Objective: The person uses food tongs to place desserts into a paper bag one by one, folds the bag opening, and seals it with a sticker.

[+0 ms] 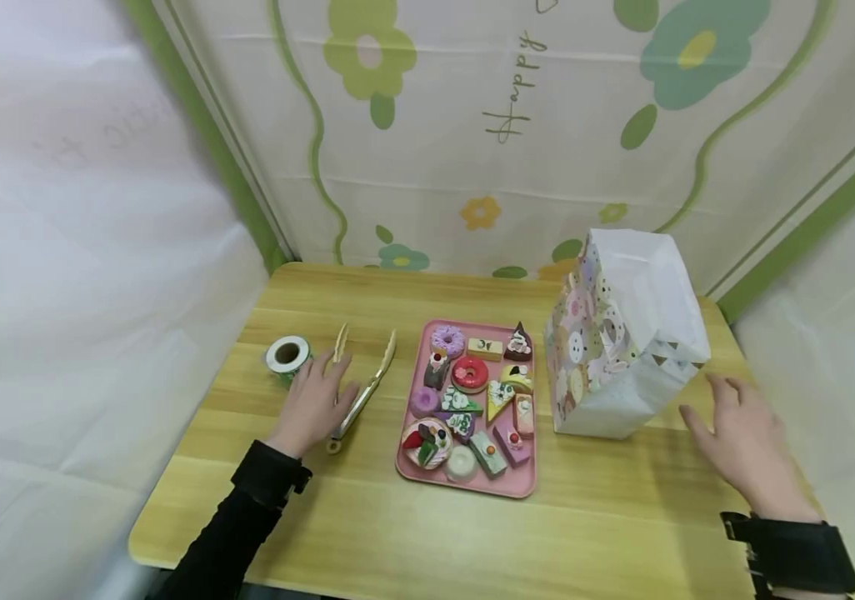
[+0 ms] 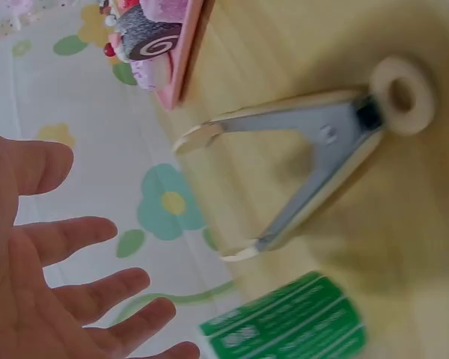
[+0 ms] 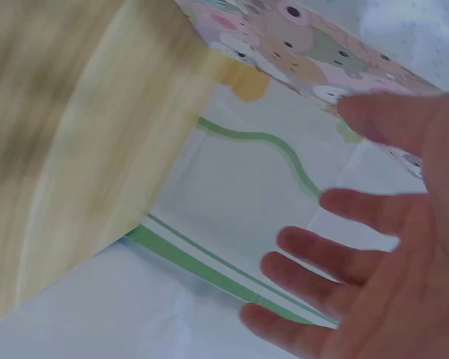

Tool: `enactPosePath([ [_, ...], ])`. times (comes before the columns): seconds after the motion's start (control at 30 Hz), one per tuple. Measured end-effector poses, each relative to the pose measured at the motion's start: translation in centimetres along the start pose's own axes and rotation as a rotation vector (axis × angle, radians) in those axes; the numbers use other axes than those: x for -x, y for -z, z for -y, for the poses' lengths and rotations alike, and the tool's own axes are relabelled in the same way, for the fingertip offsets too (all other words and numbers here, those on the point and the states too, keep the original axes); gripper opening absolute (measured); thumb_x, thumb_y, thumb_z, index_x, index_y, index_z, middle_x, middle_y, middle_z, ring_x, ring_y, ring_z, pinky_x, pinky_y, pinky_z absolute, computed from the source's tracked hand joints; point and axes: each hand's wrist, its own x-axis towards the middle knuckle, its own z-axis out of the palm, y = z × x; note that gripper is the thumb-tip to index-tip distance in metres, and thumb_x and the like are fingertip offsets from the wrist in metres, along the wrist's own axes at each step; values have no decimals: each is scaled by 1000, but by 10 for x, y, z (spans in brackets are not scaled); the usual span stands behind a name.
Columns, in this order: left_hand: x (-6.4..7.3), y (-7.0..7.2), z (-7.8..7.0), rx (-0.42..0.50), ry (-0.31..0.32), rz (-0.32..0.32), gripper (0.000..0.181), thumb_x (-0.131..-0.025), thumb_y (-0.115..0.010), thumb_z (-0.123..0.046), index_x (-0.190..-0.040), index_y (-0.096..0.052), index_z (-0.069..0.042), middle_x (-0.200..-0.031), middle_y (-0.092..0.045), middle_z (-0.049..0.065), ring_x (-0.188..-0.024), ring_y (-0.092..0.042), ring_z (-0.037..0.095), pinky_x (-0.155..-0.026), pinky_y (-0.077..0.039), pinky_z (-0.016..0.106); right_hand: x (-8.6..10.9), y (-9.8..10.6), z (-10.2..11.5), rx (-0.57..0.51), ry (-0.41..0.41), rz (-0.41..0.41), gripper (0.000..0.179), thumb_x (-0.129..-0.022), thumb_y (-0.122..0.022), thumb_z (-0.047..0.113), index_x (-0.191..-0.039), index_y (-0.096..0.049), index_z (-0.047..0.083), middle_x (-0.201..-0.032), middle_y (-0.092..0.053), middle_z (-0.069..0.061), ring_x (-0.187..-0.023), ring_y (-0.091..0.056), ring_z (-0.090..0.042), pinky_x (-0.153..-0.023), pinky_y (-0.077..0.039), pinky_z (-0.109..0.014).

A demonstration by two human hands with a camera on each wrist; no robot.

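Observation:
My left hand (image 1: 312,406) hovers with spread fingers over a pair of food tongs (image 1: 369,390), holding nothing. In the left wrist view the tongs (image 2: 322,142) lie spread on the table, a ring at their hinged end. Just beyond that hand stands a roll of green and white labels (image 1: 288,357). My right hand (image 1: 748,442), fingers apart and holding nothing, is beside a paper bag (image 1: 615,342) printed with cartoon animals. In the right wrist view the bag's printed side (image 3: 322,52) lies past the thumb. Between the hands is a pink tray (image 1: 472,490) of toy cakes and donuts.
The wooden table (image 1: 585,533) has rounded corners. White cloth walls surround it; the back curtain (image 1: 427,167) carries flowers and green trim. On the tray are a red donut (image 1: 469,374), a purple donut (image 1: 447,340) and several cake slices.

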Motion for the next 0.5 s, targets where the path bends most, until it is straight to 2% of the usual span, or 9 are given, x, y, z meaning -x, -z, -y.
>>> enactPosePath([
  [0.1, 6, -8, 3, 28, 56, 34, 52, -101, -56, -28, -144, -46, 1, -144, -37, 33, -129, -36, 50, -100, -33, 61, -4, 9, 4, -80, -26, -37, 60, -100, -56, 20, -139, -34, -19, -128, -35, -46, -112, -34, -63, -83, -29, -72],
  [0.2, 9, -14, 4, 39, 85, 45, 56, -100, -58, -26, -145, -42, 3, -144, -36, 34, -130, -34, 50, -100, -34, 61, -9, 22, 14, -163, -103, -76, 55, -103, -45, 20, -142, -32, -18, -129, -36, -44, -111, -37, -61, -79, -34, -68],
  [0.3, 9, -19, 5, 45, 107, 37, 62, -98, -61, -26, -146, -38, 6, -144, -35, 34, -130, -34, 50, -100, -34, 60, -16, 38, 26, -241, -213, -127, 54, -104, -38, 22, -144, -33, -14, -130, -41, -40, -109, -44, -55, -70, -40, -54],
  [0.33, 8, -21, 5, 50, 120, 31, 64, -97, -62, -27, -146, -38, 7, -143, -36, 35, -129, -35, 50, -100, -35, 60, -19, 44, 30, -266, -242, -145, 54, -104, -37, 23, -144, -35, -13, -129, -44, -38, -106, -47, -50, -68, -40, -47],
  [0.4, 7, -24, 5, 64, 156, 27, 69, -96, -64, -29, -146, -36, 10, -142, -36, 36, -127, -37, 51, -99, -36, 60, -26, 56, 37, -303, -273, -178, 52, -104, -38, 27, -142, -42, -9, -127, -50, -32, -98, -53, -31, -67, -37, -36],
  [0.5, 5, -29, 6, 86, 231, 31, 76, -93, -68, -33, -144, -34, 12, -139, -37, 38, -123, -40, 53, -98, -37, 59, -36, 69, 48, -351, -254, -165, 53, -105, -39, 33, -142, -46, -5, -122, -55, -28, -87, -48, -3, -67, -36, -28],
])
